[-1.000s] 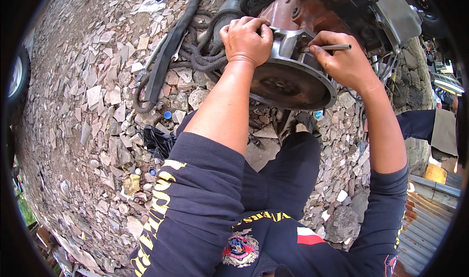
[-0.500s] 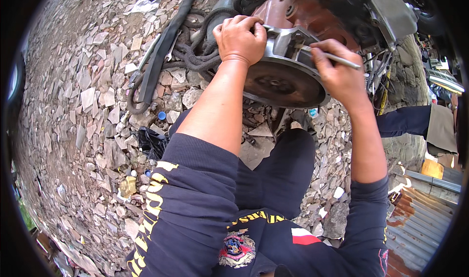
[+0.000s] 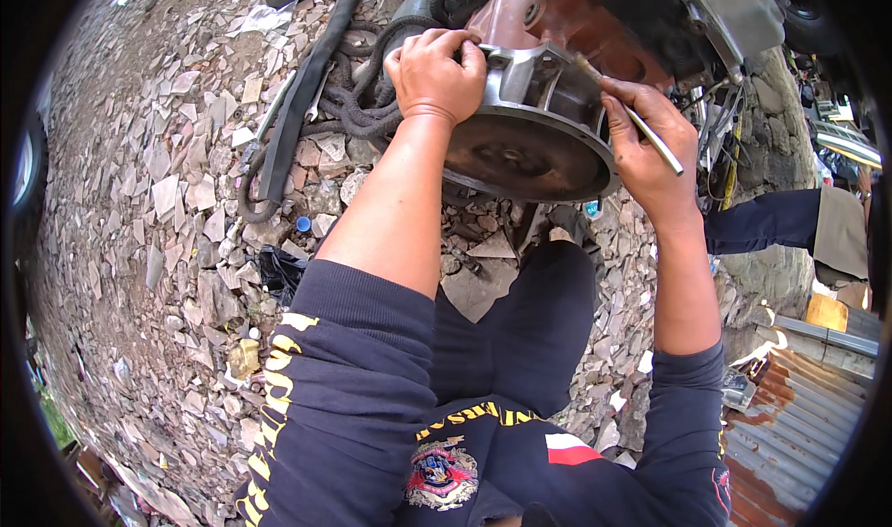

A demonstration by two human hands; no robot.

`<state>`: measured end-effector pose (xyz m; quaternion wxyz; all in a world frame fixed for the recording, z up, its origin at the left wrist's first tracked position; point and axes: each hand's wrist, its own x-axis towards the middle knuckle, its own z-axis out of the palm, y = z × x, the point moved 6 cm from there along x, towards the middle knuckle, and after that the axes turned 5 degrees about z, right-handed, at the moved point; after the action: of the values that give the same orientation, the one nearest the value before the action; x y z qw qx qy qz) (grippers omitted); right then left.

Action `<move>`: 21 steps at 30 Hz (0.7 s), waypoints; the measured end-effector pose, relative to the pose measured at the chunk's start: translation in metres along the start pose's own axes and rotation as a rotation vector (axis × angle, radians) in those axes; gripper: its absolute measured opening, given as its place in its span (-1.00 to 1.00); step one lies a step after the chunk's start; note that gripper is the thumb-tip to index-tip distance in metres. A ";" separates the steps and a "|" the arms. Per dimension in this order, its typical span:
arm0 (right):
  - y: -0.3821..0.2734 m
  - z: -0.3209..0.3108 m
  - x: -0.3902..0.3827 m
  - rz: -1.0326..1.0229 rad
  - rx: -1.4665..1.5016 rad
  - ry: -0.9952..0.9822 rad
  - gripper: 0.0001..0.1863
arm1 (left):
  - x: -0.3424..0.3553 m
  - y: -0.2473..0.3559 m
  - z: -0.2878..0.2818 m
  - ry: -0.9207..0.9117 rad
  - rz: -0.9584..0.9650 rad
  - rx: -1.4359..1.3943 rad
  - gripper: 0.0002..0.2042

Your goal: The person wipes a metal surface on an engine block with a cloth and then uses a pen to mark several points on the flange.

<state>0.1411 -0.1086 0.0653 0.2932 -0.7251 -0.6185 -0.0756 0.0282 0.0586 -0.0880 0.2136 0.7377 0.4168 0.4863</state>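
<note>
A rusty red engine block (image 3: 595, 25) lies ahead of me. On its near end is a grey metal bell housing (image 3: 520, 79), with a dark round flywheel (image 3: 506, 155) facing me. My left hand (image 3: 439, 73) is closed over the housing's upper left edge, its fingertips partly hidden. My right hand (image 3: 652, 137) pinches a slim brush (image 3: 663, 146) with a pale handle. The brush's tan tip points up and left, by the housing's right side where it meets the red block; I cannot tell if it touches.
Thick dark rope (image 3: 362, 109) and a black strap (image 3: 297, 109) lie left of the engine. Broken tile and stones (image 3: 177, 211) cover the ground. At right are another person's dark-clothed leg (image 3: 767, 222) and a rusty corrugated sheet (image 3: 790, 415). A black plastic bag (image 3: 279, 271) lies near my knee.
My right hand has turned the brush, so its handle end now slopes lower and its tip sits higher by the red block. The left hand keeps its hold; the whole view has shifted slightly.
</note>
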 end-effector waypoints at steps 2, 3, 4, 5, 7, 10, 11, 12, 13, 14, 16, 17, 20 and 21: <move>0.002 0.011 -0.008 -0.003 0.068 -0.114 -0.83 | 0.000 0.000 0.001 -0.009 -0.005 0.001 -0.79; 0.003 0.016 -0.011 -0.006 0.102 -0.166 -0.83 | 0.001 0.001 0.001 -0.010 -0.005 -0.005 -0.79; 0.001 0.018 -0.009 -0.102 0.067 -0.135 -0.84 | 0.001 0.002 0.001 -0.012 -0.006 -0.011 -0.79; 0.004 0.017 -0.003 -0.118 0.069 -0.116 -0.84 | 0.001 0.002 0.000 -0.015 -0.010 -0.014 -0.79; 0.006 0.009 0.008 -0.151 0.073 -0.077 -0.84 | 0.002 0.002 0.000 -0.016 -0.009 -0.011 -0.80; 0.003 0.009 -0.004 -0.143 0.112 -0.064 -0.84 | 0.001 0.000 -0.003 -0.010 -0.019 -0.004 -0.80; 0.007 0.010 -0.010 -0.117 0.136 -0.063 -0.83 | 0.001 0.001 -0.001 -0.011 -0.016 -0.010 -0.80; 0.008 0.016 -0.013 -0.106 0.122 -0.127 -0.84 | 0.001 0.001 0.000 -0.011 -0.013 -0.017 -0.80; 0.009 0.017 -0.010 -0.131 0.117 -0.109 -0.83 | 0.001 0.000 0.001 -0.012 -0.010 -0.023 -0.81; 0.011 0.018 -0.003 -0.156 0.115 -0.092 -0.83 | 0.002 -0.001 0.002 -0.026 -0.022 -0.029 -0.81; 0.009 0.012 0.005 -0.193 0.146 -0.033 -0.84 | 0.002 0.000 0.002 -0.019 -0.011 -0.027 -0.80; 0.010 0.008 0.005 -0.174 0.144 0.011 -0.84 | 0.002 -0.001 0.001 -0.014 -0.009 -0.021 -0.80; 0.013 0.003 -0.004 -0.142 0.172 0.098 -0.86 | 0.002 -0.001 0.001 -0.016 0.003 -0.018 -0.80; 0.015 0.007 -0.008 -0.137 0.181 0.080 -0.86 | 0.001 -0.001 0.001 -0.020 -0.002 -0.024 -0.80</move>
<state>0.1517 -0.1124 0.0508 0.3764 -0.6481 -0.6586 -0.0682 0.0295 0.0602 -0.0883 0.2271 0.7395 0.4096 0.4835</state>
